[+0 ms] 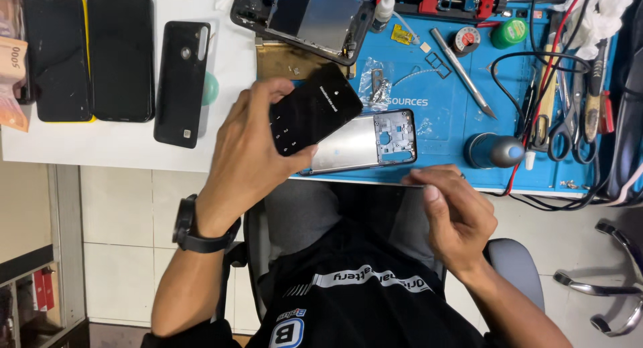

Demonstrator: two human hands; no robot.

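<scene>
right hand [459, 217] fingers curled shut near phone frame [365, 142], left hand [251, 150] fingers gripping lit phone [313, 115] edges

A white desk [134, 150] carries three dark phones [120, 53] at ten o'clock; its blue mat [442, 120] at two o'clock holds a silver phone frame [365, 142], scissors [566, 130] and tweezers [462, 72].

L hand [251, 157] grips a lit black phone [313, 118] w/ fingers wrapped round it, tilted, above the surface's [228, 60] near edge. R hand [452, 211] is just off that edge, fingers pinched on smth too thin to tell. Bare phone frame [372, 142] lies on the blue mat [449, 130] by the near edge, partly under the phone. Three dark phones [120, 60] sit toward the left edge; scissors [569, 130] near the right.
</scene>
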